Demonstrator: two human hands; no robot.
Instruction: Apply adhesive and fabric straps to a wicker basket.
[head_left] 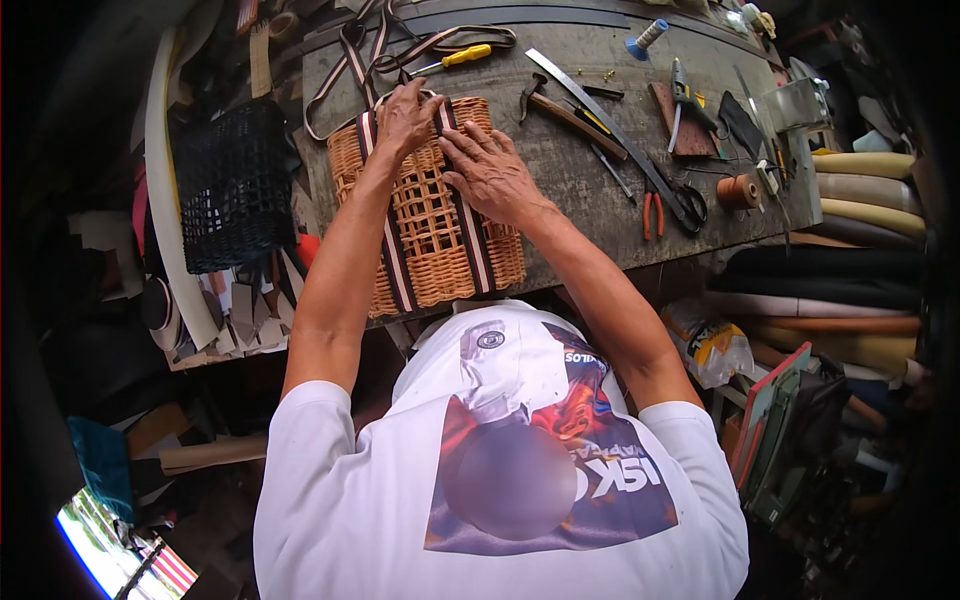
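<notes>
A tan wicker basket [433, 262] lies on its side on the worn workbench, close to my body. Two dark straps with pale stripes [478, 250] run down its face, and long loose lengths trail beyond its far edge. At that far edge my left hand [405, 118] is closed around the striped strap, its fingers bent and partly hiding the hold. My right hand [490, 170] rests flat on the wicker beside the right strap, fingers stretched out. A yellow-handled screwdriver [462, 56] lies just past the basket.
Right of the basket lie a hammer [560, 112], a long metal ruler [590, 105], scissors [688, 205], orange-handled pliers [652, 215] and a brown thread spool [738, 191]. A glue gun [690, 97] sits farther back. A black woven basket [232, 190] stands left; fabric rolls [865, 195] are stacked right.
</notes>
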